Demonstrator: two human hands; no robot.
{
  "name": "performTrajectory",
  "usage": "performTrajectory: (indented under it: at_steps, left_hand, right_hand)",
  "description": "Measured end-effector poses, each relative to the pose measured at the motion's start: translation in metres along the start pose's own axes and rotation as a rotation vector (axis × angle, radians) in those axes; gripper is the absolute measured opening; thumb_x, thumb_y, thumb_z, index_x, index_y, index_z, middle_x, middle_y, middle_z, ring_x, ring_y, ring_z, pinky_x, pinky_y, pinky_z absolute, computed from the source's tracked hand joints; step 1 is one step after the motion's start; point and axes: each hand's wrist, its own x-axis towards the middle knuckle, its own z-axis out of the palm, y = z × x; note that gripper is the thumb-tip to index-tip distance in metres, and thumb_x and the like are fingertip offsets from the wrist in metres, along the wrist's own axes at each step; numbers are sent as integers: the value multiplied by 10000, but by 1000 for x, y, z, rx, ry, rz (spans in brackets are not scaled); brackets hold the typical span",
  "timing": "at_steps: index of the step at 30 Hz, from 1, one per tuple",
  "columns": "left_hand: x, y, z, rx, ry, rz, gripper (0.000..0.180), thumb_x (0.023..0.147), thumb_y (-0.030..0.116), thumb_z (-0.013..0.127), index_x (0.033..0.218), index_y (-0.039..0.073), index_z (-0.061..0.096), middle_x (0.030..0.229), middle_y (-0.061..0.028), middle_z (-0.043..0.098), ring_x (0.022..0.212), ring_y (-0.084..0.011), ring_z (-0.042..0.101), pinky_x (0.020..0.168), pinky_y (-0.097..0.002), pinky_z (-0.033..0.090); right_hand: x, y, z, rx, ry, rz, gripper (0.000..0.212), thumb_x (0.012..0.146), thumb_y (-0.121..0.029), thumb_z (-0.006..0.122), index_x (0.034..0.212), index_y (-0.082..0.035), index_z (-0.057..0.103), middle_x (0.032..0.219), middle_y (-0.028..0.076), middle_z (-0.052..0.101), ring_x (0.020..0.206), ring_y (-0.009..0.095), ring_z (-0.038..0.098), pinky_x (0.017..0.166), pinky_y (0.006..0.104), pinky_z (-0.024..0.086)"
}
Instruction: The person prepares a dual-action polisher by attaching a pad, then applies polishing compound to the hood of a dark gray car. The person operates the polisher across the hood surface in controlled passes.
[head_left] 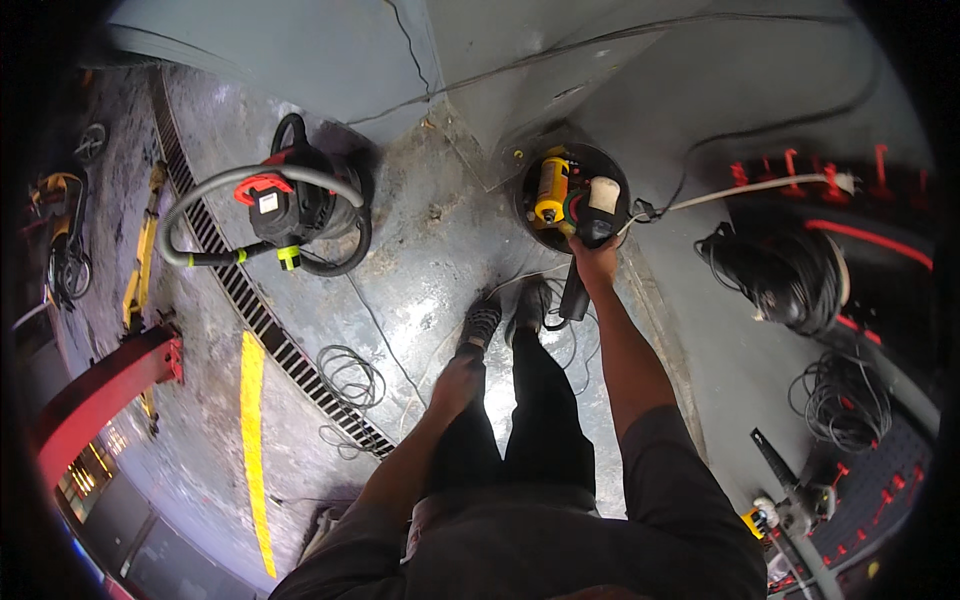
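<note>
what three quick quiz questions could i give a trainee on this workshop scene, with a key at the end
1. Which of these is the right hand nearest to: A) the drain grate, B) the dark round bin, C) the red beam?
2. True or false: in the picture, the vacuum cleaner stands left of the bin.
3. Fill in the colour: the long floor stripe is ____.

Key: 1 B; 2 true; 3 yellow.

Free floor (430, 225) between vacuum cleaner (300, 205) and bin (606, 163), coiled cable (379, 382) left of shoes (483, 322)
</note>
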Motion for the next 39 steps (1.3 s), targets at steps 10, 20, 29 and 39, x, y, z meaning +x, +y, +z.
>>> performTrajectory:
  at_steps: [10,20,29,39]
  left_hand:
    - [185,193,69,251,-24,560,1094,792,360,891,1594,-27,255,1243,-249,604,1136,-375,649,984,-423,552]
    - [205,144,108,374,53,744,931,868,309,812,1580,-20,310,1203,-223,623,1091,-350,669,944,-373,581]
    - [191,169,94,298,-165,565,872,893,303,778,1602,64,329,1129,-164,601,1040,-337,679,797,-439,610]
    - [139,70,69,-284,11,-26,596,896,116,633,1477,57,514,1352,-198,649,1259,-373,633,1057,-466,519]
  right_hand:
    - [59,28,71,15,49,-3,875,746,-540,859,1282,9,438,1105,322,711,1072,521,693,909,549,547]
    - [80,58,92,42,26,-116,848,781,-451,882,1281,35,400,1134,319,665,1059,506,681,897,539,546]
    - [78,60,76,-5,52,-198,870,786,-478,871,1294,56,407,1158,325,653,1060,520,672,891,535,549]
    - [71,46,62,112,36,-75,935,732,-468,922,1354,66,472,1259,291,647,1175,475,646,1001,530,500]
